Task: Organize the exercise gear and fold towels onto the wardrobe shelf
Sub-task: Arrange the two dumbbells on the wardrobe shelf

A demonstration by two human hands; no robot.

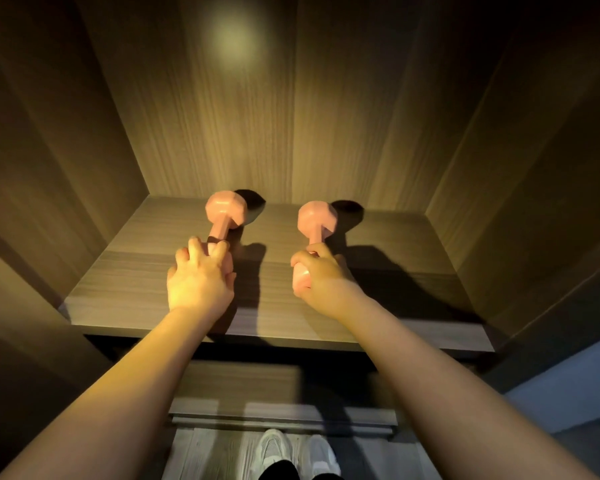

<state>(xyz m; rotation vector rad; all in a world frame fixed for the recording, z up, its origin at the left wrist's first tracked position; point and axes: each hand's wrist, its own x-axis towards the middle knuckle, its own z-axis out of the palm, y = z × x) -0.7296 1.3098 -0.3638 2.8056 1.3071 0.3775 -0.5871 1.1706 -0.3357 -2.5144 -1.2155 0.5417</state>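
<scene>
Two pink dumbbells lie on the wooden wardrobe shelf [146, 282], both pointing toward the back wall. My left hand [198, 275] covers the near end of the left dumbbell [224, 211], its fingers curled over the handle. My right hand [323, 275] grips the handle and near head of the right dumbbell [317, 220]. The far heads of both dumbbells show clearly; the near head of the left one is hidden under my hand. No towels are in view.
The shelf is boxed in by wooden side walls [66, 174] and a back panel [291, 116]. A lower drawer front [284, 410] juts out beneath the shelf edge. White shoes [284, 452] stand on the floor below.
</scene>
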